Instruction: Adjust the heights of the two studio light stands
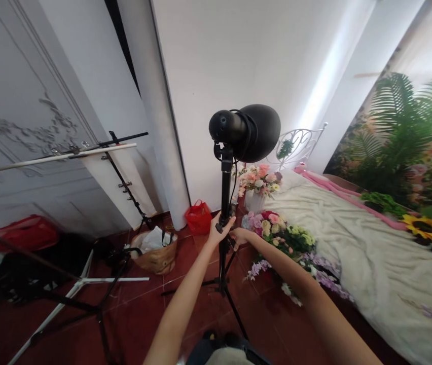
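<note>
A black light stand [226, 190] rises upright in front of me, its spread legs on the red tiled floor. On its top sits a black studio light [229, 128] with a wide dish reflector [263, 133] facing away to the right; a cable is looped around it. My left hand [219, 232] is closed around the stand's column at a clamp. Just right of it, a bit lower, my right hand [238, 237] has its fingers curled at the stand's collar. What exactly its fingertips grip is partly hidden.
A bed with a cream blanket [315, 218] fills the right, artificial flowers [277, 230] along its edge. Beyond the stand are a red bag [198, 218] and a woven basket [157, 258]. More stands with white legs [75, 289] and a backdrop pole [60, 156] occupy the left.
</note>
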Demonstrator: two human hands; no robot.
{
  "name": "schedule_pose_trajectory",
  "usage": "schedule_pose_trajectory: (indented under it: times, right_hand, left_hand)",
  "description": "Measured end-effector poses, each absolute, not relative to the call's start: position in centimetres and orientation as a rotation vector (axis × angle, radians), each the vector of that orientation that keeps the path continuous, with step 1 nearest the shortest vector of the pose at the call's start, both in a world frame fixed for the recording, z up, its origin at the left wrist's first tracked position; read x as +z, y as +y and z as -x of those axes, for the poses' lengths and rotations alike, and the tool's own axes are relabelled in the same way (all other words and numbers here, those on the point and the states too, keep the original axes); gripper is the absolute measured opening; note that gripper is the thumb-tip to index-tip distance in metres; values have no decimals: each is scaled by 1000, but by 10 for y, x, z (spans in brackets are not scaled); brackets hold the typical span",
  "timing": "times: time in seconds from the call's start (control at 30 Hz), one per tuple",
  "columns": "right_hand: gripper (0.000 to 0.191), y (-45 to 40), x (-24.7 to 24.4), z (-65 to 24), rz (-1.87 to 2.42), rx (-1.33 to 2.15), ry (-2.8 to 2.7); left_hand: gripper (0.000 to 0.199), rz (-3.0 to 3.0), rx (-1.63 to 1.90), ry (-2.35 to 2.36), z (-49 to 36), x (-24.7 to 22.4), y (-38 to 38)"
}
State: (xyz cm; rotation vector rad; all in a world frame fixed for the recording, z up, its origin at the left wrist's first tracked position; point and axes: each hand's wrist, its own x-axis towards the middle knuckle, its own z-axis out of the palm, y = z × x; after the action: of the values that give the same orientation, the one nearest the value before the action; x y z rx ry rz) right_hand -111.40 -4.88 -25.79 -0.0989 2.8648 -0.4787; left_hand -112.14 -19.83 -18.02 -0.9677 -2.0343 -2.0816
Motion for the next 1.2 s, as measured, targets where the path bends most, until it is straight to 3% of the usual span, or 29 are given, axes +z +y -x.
schedule_pose_trajectory:
  times: [0.17, 0.33, 0.47, 0.87, 1.03, 1.13, 1.2]
  right_hand:
    - [56, -52, -260, 1100, 177, -263, 2882]
    - [32, -67, -274, 1076, 80, -175, 3075]
    - [25, -78, -287, 1064, 48, -225, 3152]
    - [27, -75, -306, 1063, 126, -250, 3232]
    - [32, -78, -306, 1073, -63, -350, 3192]
    - [40, -79, -299, 1087, -141, -257, 3078]
    - [36, -80, -296, 1095, -164, -192, 3025]
  left_hand:
    - [28, 938, -2081, -2013, 1124, -184, -192]
    - [26, 922, -2027, -1992, 1125, -188, -189]
    - [27, 904, -2011, -1994, 1125, -187, -188]
    - [25, 825, -2056, -2007, 1125, -188, -186]
    - [25, 859, -2082, -2002, 1128, -188, -186]
    - [24, 856, -2090, -1991, 1131, -191, -185]
    - [22, 856, -2089, -1991, 1132, -192, -185]
